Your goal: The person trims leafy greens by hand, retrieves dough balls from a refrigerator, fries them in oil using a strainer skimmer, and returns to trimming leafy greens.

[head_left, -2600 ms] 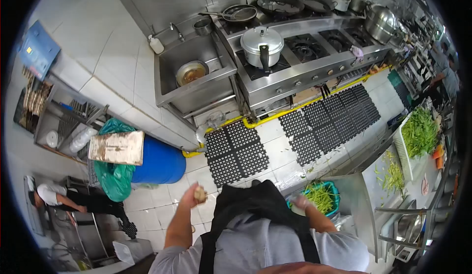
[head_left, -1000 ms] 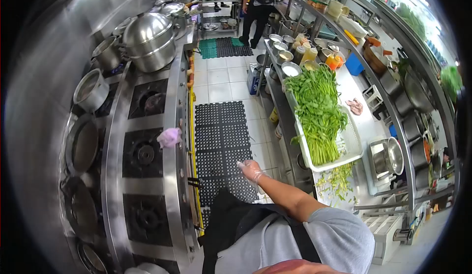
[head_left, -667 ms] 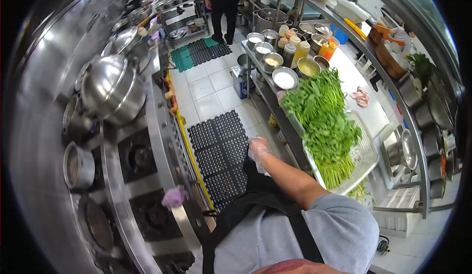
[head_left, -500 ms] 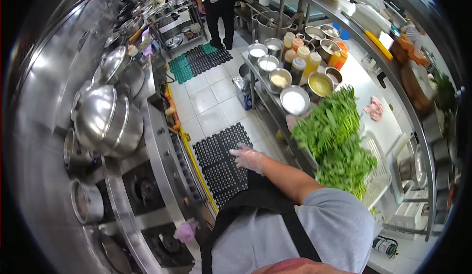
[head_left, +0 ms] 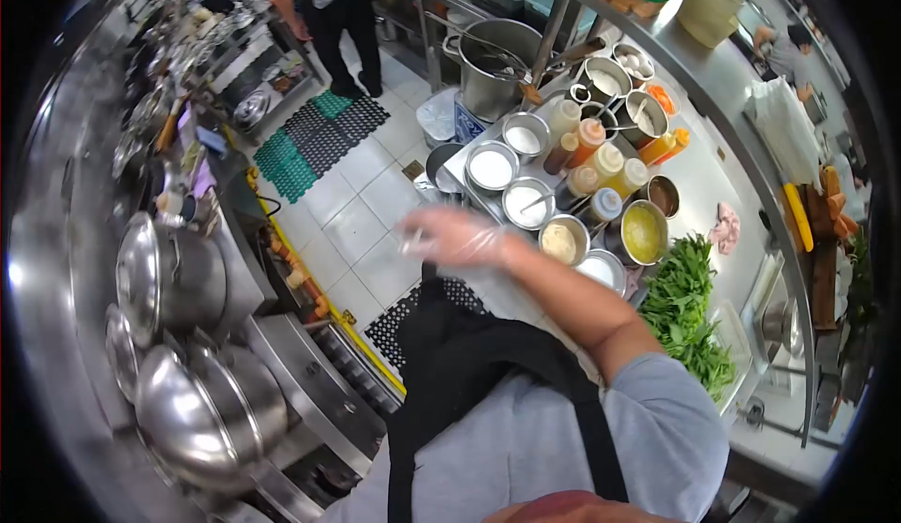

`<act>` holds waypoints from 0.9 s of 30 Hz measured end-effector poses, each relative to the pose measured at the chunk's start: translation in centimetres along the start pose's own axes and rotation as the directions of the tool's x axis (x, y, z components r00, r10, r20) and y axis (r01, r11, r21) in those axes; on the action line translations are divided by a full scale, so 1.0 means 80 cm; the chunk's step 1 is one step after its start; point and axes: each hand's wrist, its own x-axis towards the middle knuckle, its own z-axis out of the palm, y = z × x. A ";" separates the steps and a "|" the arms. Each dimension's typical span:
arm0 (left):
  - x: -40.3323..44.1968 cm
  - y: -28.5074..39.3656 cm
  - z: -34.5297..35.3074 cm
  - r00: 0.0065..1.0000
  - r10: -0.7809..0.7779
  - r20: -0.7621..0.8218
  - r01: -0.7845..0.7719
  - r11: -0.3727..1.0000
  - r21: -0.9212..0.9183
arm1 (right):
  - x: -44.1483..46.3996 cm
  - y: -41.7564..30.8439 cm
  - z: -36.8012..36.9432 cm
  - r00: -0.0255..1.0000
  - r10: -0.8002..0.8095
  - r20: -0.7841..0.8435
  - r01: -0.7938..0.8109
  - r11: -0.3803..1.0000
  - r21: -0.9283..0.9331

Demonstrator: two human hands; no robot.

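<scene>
My right hand (head_left: 452, 238), in a clear plastic glove, hangs over the tiled floor in front of my black apron (head_left: 497, 354). Its fingers look loosely apart, though slightly blurred, and I see nothing in them. To its right, metal pots of white powder or granules (head_left: 492, 165) stand at the counter's edge, the closest things to it. Beside them are several squeeze bottles (head_left: 606, 161), a pot of yellow liquid (head_left: 644, 233) and a heap of leafy greens (head_left: 690, 312). My left hand is out of view.
Big lidded steel pots (head_left: 211, 415) crowd the stove side on the left, with a yellow pipe (head_left: 361, 349) along its front. Dark mats (head_left: 324, 138) cover part of the aisle floor. Another person (head_left: 333, 16) stands ahead. A steel shelf (head_left: 676, 49) overhangs the right counter.
My view has moved forward along the aisle, so the sauces and the other person appear nearer. A blurred purple shape by the stove at lower left has left view. My right arm has swung slightly.
</scene>
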 end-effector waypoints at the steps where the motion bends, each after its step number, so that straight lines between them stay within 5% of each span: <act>1: 0.021 0.015 -0.030 1.000 0.002 0.026 -0.003 0.999 0.034 | 0.012 0.004 -0.039 0.985 0.018 -0.173 -0.029 0.998 -0.057; 3: 0.059 0.046 -0.093 0.996 0.004 0.093 -0.014 0.994 0.105 | 0.027 -0.003 -0.123 0.821 0.045 -0.569 -0.223 0.943 -0.247; 5: 0.100 0.082 -0.149 0.986 0.011 0.167 -0.040 0.984 0.172 | 0.043 -0.011 -0.201 0.629 0.187 -0.755 -0.619 0.709 -0.339; 8: 0.156 0.140 -0.226 0.959 0.026 0.281 -0.099 0.964 0.247 | 0.039 0.055 -0.271 0.479 0.331 -0.813 -0.816 0.510 -0.273; 10: 0.193 0.178 -0.270 0.932 0.053 0.359 -0.161 0.946 0.280 | 0.043 0.138 -0.298 0.404 0.658 -0.635 -0.895 0.428 -0.126; 14: 0.258 0.255 -0.321 0.885 0.079 0.458 -0.253 0.909 0.331 | 0.088 0.209 -0.292 0.407 0.758 -0.509 -0.862 0.503 0.060; 16: 0.274 0.280 -0.321 0.973 0.037 0.227 -0.108 0.945 0.310 | 0.112 0.225 -0.280 0.330 0.787 -0.521 -0.873 0.465 0.148; 18: 0.318 0.262 -0.328 0.962 0.086 0.260 -0.181 0.912 0.368 | 0.118 0.229 -0.271 0.241 0.792 -0.561 -0.838 0.461 0.290; 21: 0.336 0.278 -0.340 0.926 0.129 0.355 -0.284 0.857 0.430 | 0.113 0.201 -0.256 0.247 0.691 -0.679 -0.839 0.504 0.208; 24: 0.331 0.307 -0.340 0.913 0.028 0.408 -0.217 0.878 0.426 | 0.099 0.177 -0.248 0.290 0.677 -0.677 -0.759 0.593 0.268; 26: 0.326 0.342 -0.341 0.938 -0.194 0.289 0.038 0.882 0.469 | 0.094 0.166 -0.255 0.290 0.699 -0.653 -0.762 0.582 0.284; 27: 0.320 0.357 -0.341 0.938 -0.195 0.288 0.037 0.879 0.475 | 0.090 0.165 -0.254 0.293 0.720 -0.629 -0.764 0.572 0.298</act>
